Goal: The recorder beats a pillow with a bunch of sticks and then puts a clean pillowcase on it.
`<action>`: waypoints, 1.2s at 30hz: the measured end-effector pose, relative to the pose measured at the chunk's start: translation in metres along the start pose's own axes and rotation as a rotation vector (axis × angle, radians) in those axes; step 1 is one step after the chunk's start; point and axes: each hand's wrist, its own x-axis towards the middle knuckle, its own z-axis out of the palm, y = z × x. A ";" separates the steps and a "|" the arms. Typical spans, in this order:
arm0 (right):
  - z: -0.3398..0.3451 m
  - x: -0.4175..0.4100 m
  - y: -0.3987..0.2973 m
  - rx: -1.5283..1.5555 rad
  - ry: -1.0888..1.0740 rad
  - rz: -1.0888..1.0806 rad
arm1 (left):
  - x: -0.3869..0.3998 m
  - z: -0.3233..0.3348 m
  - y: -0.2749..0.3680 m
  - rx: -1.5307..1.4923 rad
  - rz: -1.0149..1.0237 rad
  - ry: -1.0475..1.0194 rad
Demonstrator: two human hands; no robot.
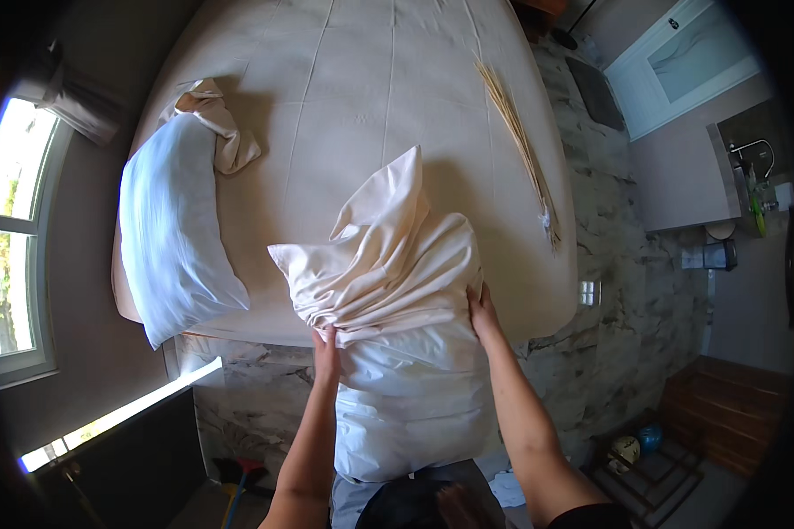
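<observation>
A white pillow [410, 403] extends from the bed's near edge to my body. Its far part is inside a cream satin pillowcase [397, 264], bunched in folds, with loose corners sticking up at the far end. My left hand [327, 347] grips the gathered hem at the left side, thumb on top of the fabric. At the right side my right hand [482, 309] holds the case's edge against the pillow; some of its fingers are hidden by cloth. Beneath the case is a bed [344, 132] with a beige fitted sheet.
Another white pillow [172, 231] lies at the bed's left, beside a crumpled beige cloth [235, 142]. A bundle of thin sticks, probably a stick broom [513, 125], rests on the right. Marble-patterned floor [609, 264] borders the bed; a wooden rack with balls [635, 449] stands lower right.
</observation>
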 end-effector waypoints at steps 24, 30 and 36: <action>0.028 0.001 -0.025 0.085 0.115 -0.414 | -0.057 0.113 0.136 0.959 0.949 -0.194; 0.019 -0.027 -0.005 0.013 0.036 -0.326 | -0.043 0.127 0.133 0.993 1.129 -0.297; 0.017 0.000 -0.028 0.326 0.156 -0.419 | -0.064 0.132 0.127 1.084 1.030 -0.330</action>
